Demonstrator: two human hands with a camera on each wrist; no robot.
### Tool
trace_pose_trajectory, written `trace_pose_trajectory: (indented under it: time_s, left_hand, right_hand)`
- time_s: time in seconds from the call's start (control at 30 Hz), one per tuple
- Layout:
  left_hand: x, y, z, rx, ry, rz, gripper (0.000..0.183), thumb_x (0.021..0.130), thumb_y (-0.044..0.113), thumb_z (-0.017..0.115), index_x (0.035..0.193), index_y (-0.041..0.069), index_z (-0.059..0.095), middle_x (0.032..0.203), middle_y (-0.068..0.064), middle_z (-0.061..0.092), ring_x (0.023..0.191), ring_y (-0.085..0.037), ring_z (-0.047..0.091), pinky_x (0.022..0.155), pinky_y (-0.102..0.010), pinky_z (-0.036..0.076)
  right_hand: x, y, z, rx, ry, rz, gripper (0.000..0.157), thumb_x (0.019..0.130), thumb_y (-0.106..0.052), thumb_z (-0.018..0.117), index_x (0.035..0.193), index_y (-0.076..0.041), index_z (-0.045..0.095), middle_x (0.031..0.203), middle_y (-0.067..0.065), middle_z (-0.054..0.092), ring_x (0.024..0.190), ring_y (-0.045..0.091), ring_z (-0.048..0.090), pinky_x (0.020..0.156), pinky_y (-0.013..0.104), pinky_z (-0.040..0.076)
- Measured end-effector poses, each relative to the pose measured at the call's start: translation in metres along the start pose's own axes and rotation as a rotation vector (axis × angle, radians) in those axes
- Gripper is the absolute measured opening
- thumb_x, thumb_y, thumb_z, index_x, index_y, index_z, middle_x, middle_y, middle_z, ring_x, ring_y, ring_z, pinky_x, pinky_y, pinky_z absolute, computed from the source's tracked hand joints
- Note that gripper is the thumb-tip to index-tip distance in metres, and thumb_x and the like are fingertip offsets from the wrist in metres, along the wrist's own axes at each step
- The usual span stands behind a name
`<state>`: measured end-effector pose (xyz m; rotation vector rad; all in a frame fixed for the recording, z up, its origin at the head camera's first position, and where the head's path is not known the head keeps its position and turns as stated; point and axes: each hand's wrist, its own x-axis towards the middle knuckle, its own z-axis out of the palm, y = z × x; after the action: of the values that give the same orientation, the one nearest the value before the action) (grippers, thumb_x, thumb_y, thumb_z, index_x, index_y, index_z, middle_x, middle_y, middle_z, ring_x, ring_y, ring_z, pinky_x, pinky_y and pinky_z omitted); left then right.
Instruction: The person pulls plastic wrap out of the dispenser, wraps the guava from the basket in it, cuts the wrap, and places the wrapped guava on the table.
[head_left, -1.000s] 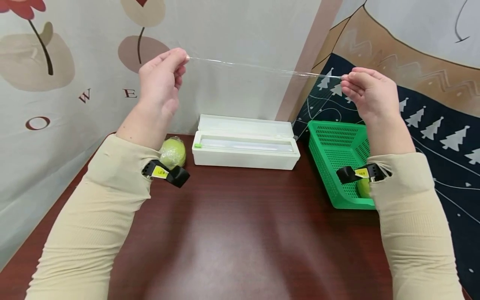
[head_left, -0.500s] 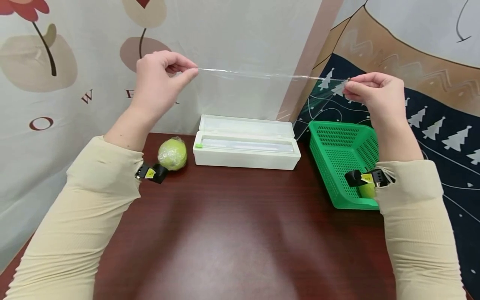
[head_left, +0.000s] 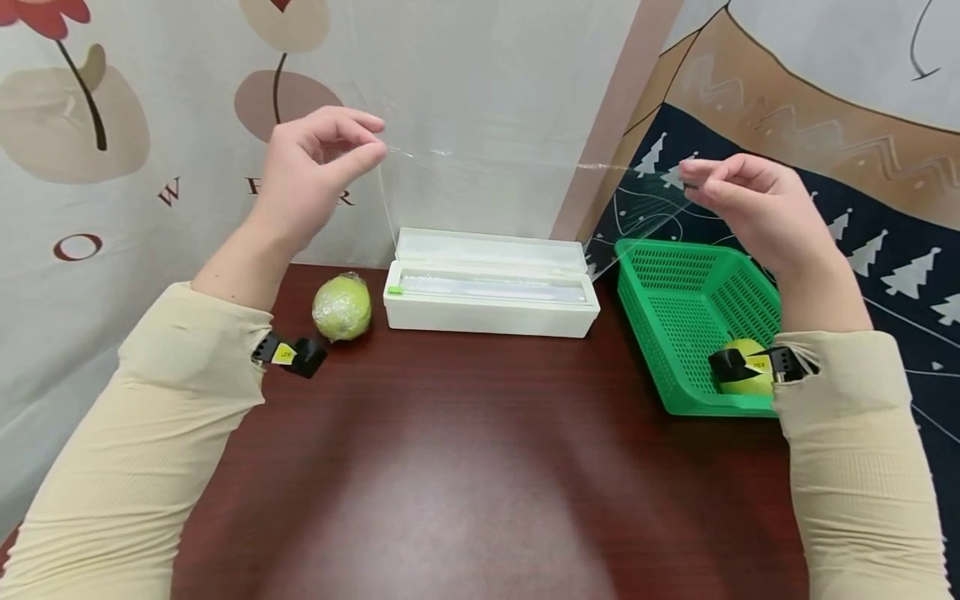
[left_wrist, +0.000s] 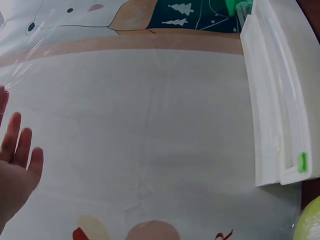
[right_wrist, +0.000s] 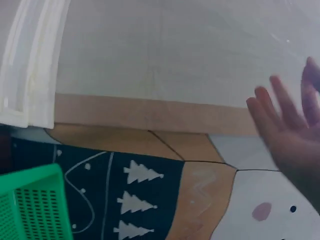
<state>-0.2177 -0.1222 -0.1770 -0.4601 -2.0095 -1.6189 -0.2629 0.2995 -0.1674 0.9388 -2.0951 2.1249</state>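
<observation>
A sheet of clear cling film [head_left: 517, 164] stretches between both hands above the table. My left hand [head_left: 303, 171] pinches its left corner between thumb and fingers. At the opposite corner my right hand [head_left: 772, 208] pinches it with thumb and fingertips. The film's side edges slant down toward a white cling film dispenser [head_left: 491, 321], whose lid stands raised; a small green slider [head_left: 395, 291] sits at its left end. In the left wrist view, faint film glints by the left hand's [left_wrist: 17, 170] fingertips. The right wrist view shows the right hand [right_wrist: 295, 130] with several fingers extended.
Left of the dispenser rests a yellow-green fruit [head_left: 342, 308] wrapped in film. On the right a green basket [head_left: 647, 333] holds another yellow-green fruit [head_left: 742, 345], partly hidden by the wrist camera. A printed curtain [head_left: 480, 75] hangs behind the dark red table [head_left: 480, 467].
Both hands have come down a little, and the left hand has turned its thumb side into view. The film's upper edge, a tight line before, now looks looser and fainter.
</observation>
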Motion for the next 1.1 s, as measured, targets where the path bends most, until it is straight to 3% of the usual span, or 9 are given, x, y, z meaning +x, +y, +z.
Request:
trace_pose_trajectory:
  time_s: [0.17, 0.27, 0.5, 0.63, 0.8, 0.93, 1.1]
  left_hand:
    - [-0.008, -0.003, 0.003, -0.257, -0.153, -0.002, 0.015, 0.090, 0.003, 0.057, 0.076, 0.008, 0.060, 0.089, 0.004, 0.071, 0.092, -0.009, 0.065, 0.087, -0.019, 0.046]
    - [-0.015, -0.004, 0.002, -0.332, -0.245, -0.002, 0.014, 0.092, 0.003, 0.052, 0.079, 0.005, 0.055, 0.084, 0.000, 0.072, 0.082, -0.012, 0.068, 0.080, -0.022, 0.052]
    - [-0.046, -0.012, -0.002, -0.336, -0.394, -0.069, 0.020, 0.093, -0.002, 0.043, 0.079, 0.005, 0.054, 0.081, -0.001, 0.072, 0.074, -0.015, 0.068, 0.071, -0.028, 0.056]
    - [-0.066, -0.020, -0.005, -0.351, -0.545, -0.099, 0.022, 0.092, -0.004, 0.041, 0.080, 0.007, 0.056, 0.081, -0.001, 0.071, 0.074, -0.015, 0.069, 0.071, -0.028, 0.056]
    - [-0.091, -0.037, -0.005, -0.293, -0.766, -0.143, 0.020, 0.091, -0.002, 0.045, 0.080, 0.011, 0.055, 0.079, 0.002, 0.071, 0.077, -0.014, 0.069, 0.070, -0.029, 0.054]
    - [-0.111, -0.052, -0.002, -0.289, -0.928, -0.187, 0.011, 0.090, 0.000, 0.047, 0.080, 0.002, 0.051, 0.083, 0.004, 0.069, 0.082, -0.012, 0.068, 0.076, -0.031, 0.054]
    - [-0.130, -0.070, 0.002, -0.332, -1.026, -0.217, 0.012, 0.089, -0.001, 0.048, 0.079, -0.007, 0.049, 0.083, 0.007, 0.068, 0.085, -0.011, 0.067, 0.080, -0.029, 0.052]
  right_hand:
    - [-0.005, 0.010, -0.002, 0.133, -0.246, -0.107, 0.019, 0.096, 0.007, 0.036, 0.091, 0.003, 0.054, 0.105, 0.014, 0.070, 0.106, 0.022, 0.065, 0.098, 0.025, 0.046]
    - [-0.009, 0.015, -0.004, 0.210, -0.373, -0.132, 0.020, 0.096, 0.010, 0.031, 0.093, 0.006, 0.050, 0.105, 0.020, 0.069, 0.104, 0.027, 0.066, 0.097, 0.030, 0.047]
    - [-0.030, 0.027, -0.009, 0.174, -0.548, -0.143, 0.024, 0.096, 0.012, 0.026, 0.099, 0.007, 0.049, 0.111, 0.020, 0.067, 0.106, 0.027, 0.064, 0.097, 0.031, 0.047]
    - [-0.047, 0.036, -0.010, 0.143, -0.631, -0.109, 0.027, 0.096, 0.013, 0.025, 0.100, 0.004, 0.051, 0.115, 0.017, 0.066, 0.110, 0.024, 0.063, 0.098, 0.030, 0.046]
    - [-0.065, 0.052, -0.009, 0.109, -0.758, -0.049, 0.025, 0.094, 0.014, 0.031, 0.097, 0.000, 0.052, 0.115, 0.012, 0.067, 0.112, 0.021, 0.062, 0.097, 0.027, 0.046]
    - [-0.079, 0.067, -0.006, 0.121, -0.855, 0.031, 0.025, 0.088, 0.022, 0.032, 0.090, 0.003, 0.049, 0.115, 0.009, 0.066, 0.113, 0.022, 0.061, 0.095, 0.027, 0.048]
    - [-0.101, 0.086, 0.003, 0.129, -0.918, 0.137, 0.021, 0.082, 0.028, 0.034, 0.085, 0.009, 0.044, 0.118, 0.006, 0.064, 0.116, 0.020, 0.059, 0.097, 0.028, 0.047]
